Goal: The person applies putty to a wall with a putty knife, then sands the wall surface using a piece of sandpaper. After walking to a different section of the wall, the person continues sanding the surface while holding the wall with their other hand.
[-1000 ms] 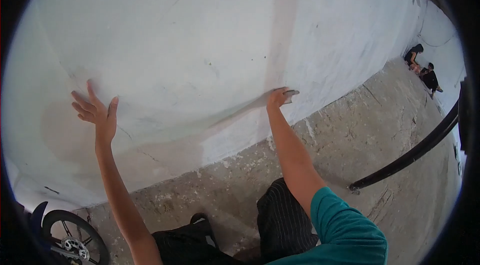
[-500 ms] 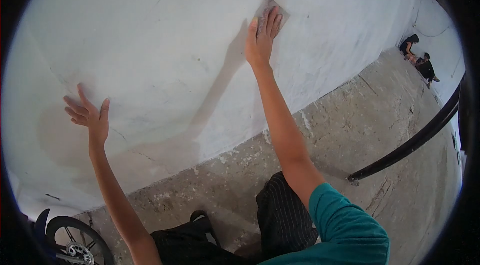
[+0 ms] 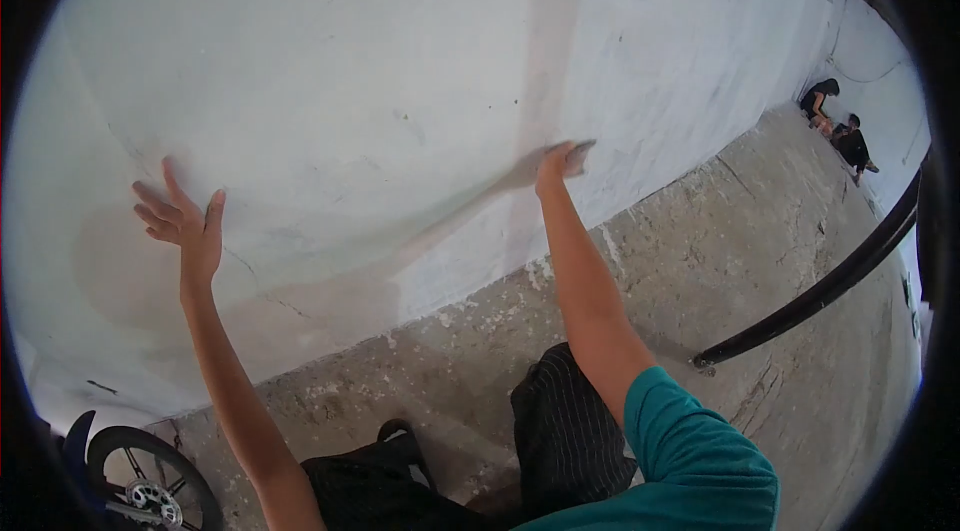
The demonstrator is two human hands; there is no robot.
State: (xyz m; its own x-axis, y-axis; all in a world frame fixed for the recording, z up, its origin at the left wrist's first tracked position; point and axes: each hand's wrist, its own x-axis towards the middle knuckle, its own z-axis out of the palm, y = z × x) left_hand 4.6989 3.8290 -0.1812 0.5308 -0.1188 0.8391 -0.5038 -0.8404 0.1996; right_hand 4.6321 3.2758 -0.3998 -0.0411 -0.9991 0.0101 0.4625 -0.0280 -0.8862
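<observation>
A white painted wall (image 3: pixel 330 101) with fine cracks and grey smudges fills most of the head view. Against it, my right hand (image 3: pixel 554 166) presses a small grey-brown sheet of sandpaper (image 3: pixel 579 158); the fingers are mostly hidden behind the hand and the sheet. Farther left and a bit lower, my left hand (image 3: pixel 188 221) is raised at the wall with its fingers spread and nothing in it. Both arms cast shadows over the wall surface.
Rough concrete floor (image 3: pixel 700 261) runs along the wall's foot. A motorbike wheel (image 3: pixel 155 486) stands at lower left. On the right a dark curved pole (image 3: pixel 820 296) slants up from the floor. Two people (image 3: pixel 838 126) sit by the far wall.
My right hand has slid down the wall with the sandpaper, from high up to about mid-height, and its wrist has turned. The left hand stays nearly in place.
</observation>
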